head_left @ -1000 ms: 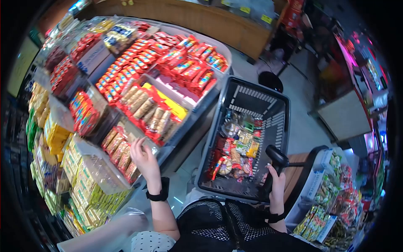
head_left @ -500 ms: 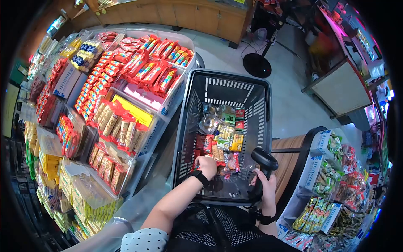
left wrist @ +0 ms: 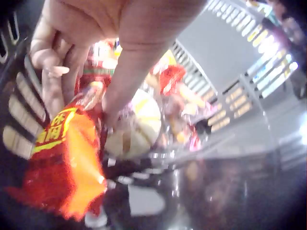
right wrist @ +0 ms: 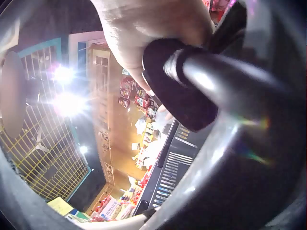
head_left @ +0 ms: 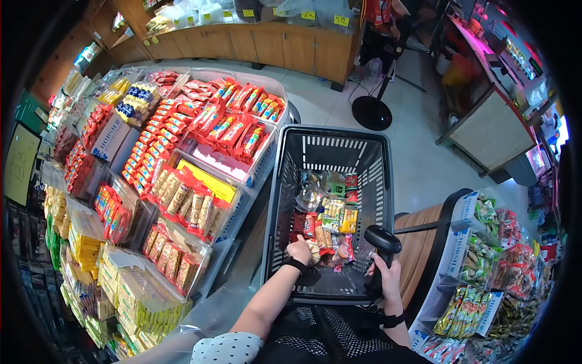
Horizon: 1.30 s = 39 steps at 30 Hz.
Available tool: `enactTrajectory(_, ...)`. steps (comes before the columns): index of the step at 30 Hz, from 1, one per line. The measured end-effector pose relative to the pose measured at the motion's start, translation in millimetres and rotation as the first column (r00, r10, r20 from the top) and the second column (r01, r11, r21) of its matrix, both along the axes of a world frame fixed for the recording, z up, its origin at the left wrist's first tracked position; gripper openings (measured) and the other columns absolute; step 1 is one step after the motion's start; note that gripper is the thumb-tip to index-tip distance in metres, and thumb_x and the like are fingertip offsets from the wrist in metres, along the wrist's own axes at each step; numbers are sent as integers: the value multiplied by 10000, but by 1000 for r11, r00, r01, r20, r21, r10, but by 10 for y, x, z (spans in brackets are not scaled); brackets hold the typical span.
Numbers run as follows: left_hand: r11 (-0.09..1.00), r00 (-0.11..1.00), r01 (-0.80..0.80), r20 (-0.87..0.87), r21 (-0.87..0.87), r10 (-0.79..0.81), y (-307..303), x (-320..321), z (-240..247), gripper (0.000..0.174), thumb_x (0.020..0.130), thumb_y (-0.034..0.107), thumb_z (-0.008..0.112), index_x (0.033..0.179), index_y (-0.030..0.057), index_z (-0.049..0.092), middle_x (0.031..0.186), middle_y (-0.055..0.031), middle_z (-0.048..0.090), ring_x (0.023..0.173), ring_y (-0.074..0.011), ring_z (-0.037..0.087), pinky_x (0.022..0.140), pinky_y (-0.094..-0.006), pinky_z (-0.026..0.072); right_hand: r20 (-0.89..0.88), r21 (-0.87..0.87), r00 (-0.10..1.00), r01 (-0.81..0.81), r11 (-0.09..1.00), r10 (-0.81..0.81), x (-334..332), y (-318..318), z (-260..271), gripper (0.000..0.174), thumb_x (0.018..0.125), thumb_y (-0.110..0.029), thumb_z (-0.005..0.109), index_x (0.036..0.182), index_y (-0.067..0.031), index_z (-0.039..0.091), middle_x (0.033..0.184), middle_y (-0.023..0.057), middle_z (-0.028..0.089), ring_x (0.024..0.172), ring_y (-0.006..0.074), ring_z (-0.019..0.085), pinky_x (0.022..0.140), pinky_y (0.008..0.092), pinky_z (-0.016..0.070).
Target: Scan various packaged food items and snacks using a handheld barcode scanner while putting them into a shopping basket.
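A dark basket (head_left: 330, 134) holds several small packaged snacks (head_left: 332, 215). Inside it at the left, my left hand (head_left: 299, 251) reaches down among the packs. The left wrist view shows the left hand (left wrist: 96, 43) with thumb and fingers around a red and orange wrapped snack (left wrist: 72, 158), beside a round pale item (left wrist: 139, 127). At the basket's near right corner my right hand (head_left: 388, 276) grips the black handle (head_left: 383, 240). In the right wrist view the right hand (right wrist: 158, 24) curls round the dark handle (right wrist: 180, 91).
A tiered bin display (head_left: 236, 194) of red-wrapped snacks stands on the left. Another rack (head_left: 451, 255) with bagged goods is at the lower right. Beyond the basket are a round black stand base (head_left: 371, 113), a wooden counter (head_left: 260, 48) and a pale-panelled counter (head_left: 494, 130).
My left hand has moved from the snack bin on the left into the basket. The head view has shifted; my right hand stays on the handle.
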<state>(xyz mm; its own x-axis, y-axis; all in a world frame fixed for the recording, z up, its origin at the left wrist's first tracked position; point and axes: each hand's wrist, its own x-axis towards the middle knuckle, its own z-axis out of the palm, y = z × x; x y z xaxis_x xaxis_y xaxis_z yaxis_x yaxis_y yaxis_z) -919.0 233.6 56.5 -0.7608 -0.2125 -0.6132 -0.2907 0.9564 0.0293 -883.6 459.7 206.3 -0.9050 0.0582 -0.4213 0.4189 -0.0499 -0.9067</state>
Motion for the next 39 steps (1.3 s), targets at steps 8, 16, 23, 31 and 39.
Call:
enactTrajectory(8,97,836,62,-105,993,538,-229,-306,1264,292,705,9,694,975,-15,585,938,-95,647,871,-154,617,785,-284,484,-4,-16,999,35,999,-35,-37,23,-16,222,838,-173,604,951,1,526,619,42,559,541,116,571,516,238,480)
enactTrajectory(16,-436,800,20,247,900,546,-380,-120,1365,348,730,-70,654,1048,8,536,1159,-138,553,1072,-203,539,904,-320,460,-119,-39,983,-146,989,140,108,-328,470,193,814,-73,608,977,18,560,762,40,599,642,93,565,584,230,461)
enactTrajectory(23,-585,780,-37,389,810,490,-568,-76,1187,427,755,-55,641,1147,11,487,1170,-125,536,1064,-221,546,917,-333,463,-176,-40,925,-350,936,338,111,-659,524,274,811,-74,632,1055,-6,527,836,28,606,715,83,572,615,223,462)
enactTrajectory(31,-573,790,-71,397,816,467,-614,-34,1211,419,770,-33,635,1155,10,474,1170,-118,532,1042,-210,560,904,-332,473,-194,28,966,-168,985,171,153,-693,472,238,830,-97,616,1034,-13,528,821,15,599,644,58,533,564,214,436)
enactTrajectory(39,-515,827,-108,364,850,428,-644,6,1277,443,780,-17,630,1190,-2,462,1175,-133,543,1044,-204,565,909,-319,467,-169,74,952,-245,967,254,181,-714,480,225,840,-105,605,1033,-11,534,794,12,596,608,51,518,538,213,424)
